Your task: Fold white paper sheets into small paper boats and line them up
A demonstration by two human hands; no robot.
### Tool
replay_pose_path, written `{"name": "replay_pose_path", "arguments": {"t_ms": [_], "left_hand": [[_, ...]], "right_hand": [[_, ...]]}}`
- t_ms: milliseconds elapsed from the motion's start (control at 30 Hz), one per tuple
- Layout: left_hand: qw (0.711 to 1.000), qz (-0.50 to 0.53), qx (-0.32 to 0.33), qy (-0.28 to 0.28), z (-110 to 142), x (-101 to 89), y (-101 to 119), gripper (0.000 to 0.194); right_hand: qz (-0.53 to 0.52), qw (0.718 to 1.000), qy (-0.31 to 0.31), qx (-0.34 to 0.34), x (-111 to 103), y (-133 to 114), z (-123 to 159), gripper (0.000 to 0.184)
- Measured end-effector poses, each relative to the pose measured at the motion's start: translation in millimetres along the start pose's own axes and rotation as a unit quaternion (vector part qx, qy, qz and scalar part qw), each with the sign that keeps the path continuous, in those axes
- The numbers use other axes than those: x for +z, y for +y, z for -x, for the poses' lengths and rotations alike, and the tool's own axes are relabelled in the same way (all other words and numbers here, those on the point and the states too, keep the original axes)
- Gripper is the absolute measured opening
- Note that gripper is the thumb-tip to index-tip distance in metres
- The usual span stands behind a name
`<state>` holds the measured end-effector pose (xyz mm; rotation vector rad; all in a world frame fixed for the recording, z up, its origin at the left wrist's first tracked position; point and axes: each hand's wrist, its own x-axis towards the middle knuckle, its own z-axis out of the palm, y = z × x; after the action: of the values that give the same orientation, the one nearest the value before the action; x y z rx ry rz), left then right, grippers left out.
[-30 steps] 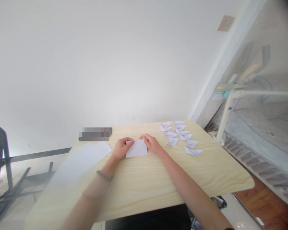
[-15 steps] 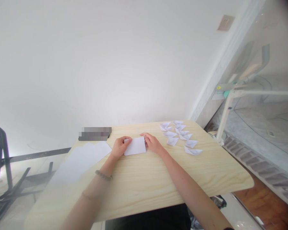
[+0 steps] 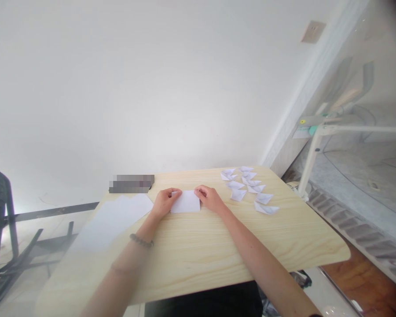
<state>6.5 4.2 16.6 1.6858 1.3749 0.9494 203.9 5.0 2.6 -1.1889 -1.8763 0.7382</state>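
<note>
A white rectangle of folded paper [image 3: 185, 202] is held just over the wooden table between my two hands. My left hand [image 3: 165, 202] grips its left edge, thumb on top, with the other fingers partly hidden. At the upper right corner, my right hand [image 3: 210, 199] pinches the paper between thumb and fingers. Whether the paper touches the tabletop I cannot tell. To the right sit several small folded paper boats [image 3: 266, 208] in loose rows. Left of my left hand lie several overlapping flat white sheets [image 3: 114, 220].
The pale wooden table [image 3: 198, 259] stands against a white wall [image 3: 185, 88]. A pixelated dark object [image 3: 131, 184] lies at its back left. A black chair [image 3: 3, 211] is at the far left, and a white metal frame [image 3: 312, 160] stands beyond the right edge.
My right hand has closed on the paper's upper right corner; its index finger was stretched out before. The paper has turned slightly to lie straighter. My left hand keeps its grip.
</note>
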Motion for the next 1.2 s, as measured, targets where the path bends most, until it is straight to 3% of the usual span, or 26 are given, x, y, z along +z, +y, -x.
{"name": "replay_pose_path", "arguments": {"t_ms": [167,333,967,1200], "left_hand": [[0.999,0.033,0.014,-0.015,-2,0.3,-3,0.039],[0.993,0.108,-0.011,-0.045,-3,2.6,-5,0.037],[0.989,0.145,-0.019,-0.014,-4,4.2,-8,0.036],[0.992,0.128,-0.021,-0.002,-4,3.6,-9,0.036]], "right_hand": [[0.035,0.998,0.054,-0.014,-1,-2,0,0.026],[0.052,0.994,0.092,-0.011,-2,-1,-1,0.025],[0.060,0.986,0.143,0.060,-1,8,-5,0.027],[0.013,0.990,0.128,0.057,-1,5,-4,0.035]]}}
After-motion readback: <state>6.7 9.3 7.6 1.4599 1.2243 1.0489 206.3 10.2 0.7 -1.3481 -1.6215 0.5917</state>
